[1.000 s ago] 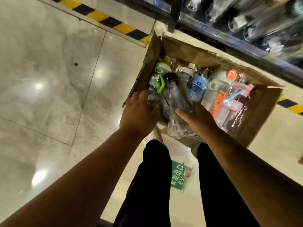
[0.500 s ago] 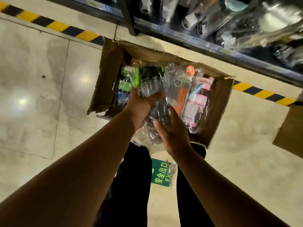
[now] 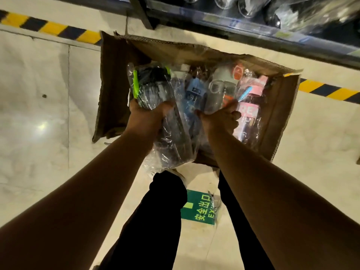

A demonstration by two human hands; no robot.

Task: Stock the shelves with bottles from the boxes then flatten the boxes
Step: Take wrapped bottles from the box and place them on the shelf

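Now left hand (image 3: 145, 118) grips a wrapped black green-strapped bottle (image 3: 153, 88); right hand (image 3: 221, 121) seemingly clutches a clear bottle (image 3: 219, 90).

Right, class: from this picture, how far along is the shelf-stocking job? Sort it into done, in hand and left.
Done: wrapped bottles already lie on the shelf. In hand: the left hand grips the black bottle, the right hand the grey-capped bottle, both at the box. Left: the blue bottle and pink bottle remain inside; the box is not flattened.
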